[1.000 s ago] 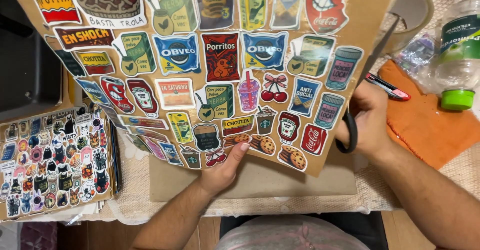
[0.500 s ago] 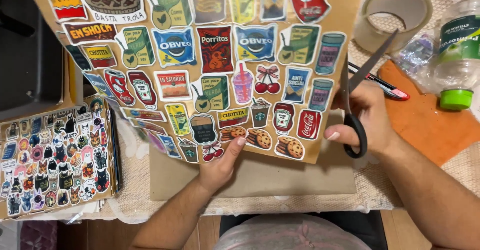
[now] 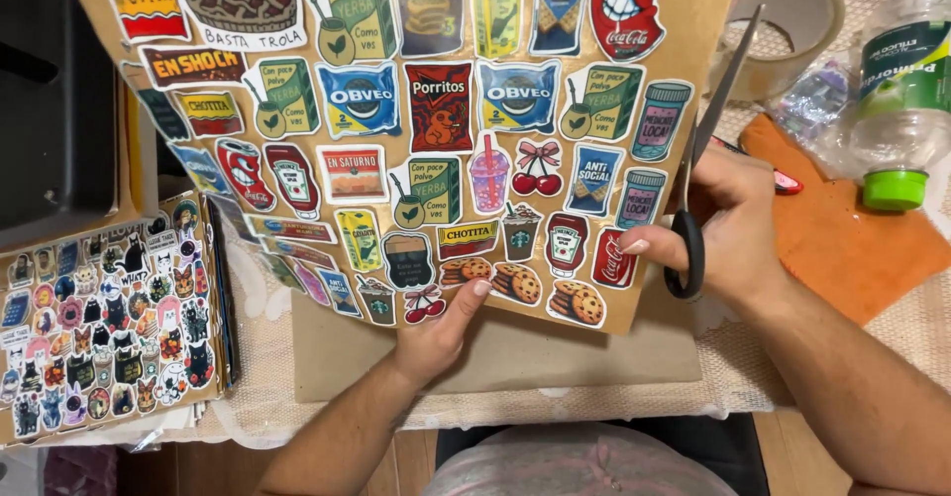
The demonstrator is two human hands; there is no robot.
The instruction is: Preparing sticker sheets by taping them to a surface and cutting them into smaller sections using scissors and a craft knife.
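Observation:
A brown cardboard sheet covered with several colourful food and drink stickers is held up, tilted, over the table. My left hand pinches its lower edge from below, thumb on the stickers. My right hand grips black-handled scissors at the sheet's right edge. The blades are parted and point up and to the right along that edge.
A second cardboard sheet of small cat stickers lies at the lower left. A plain brown sheet lies under the held one. At the right are a roll of tape, a plastic bottle with a green cap and an orange cloth.
My right hand has brought the scissors out from behind the sheet to its right edge and opened the blades. The sheet has shifted slightly up and left.

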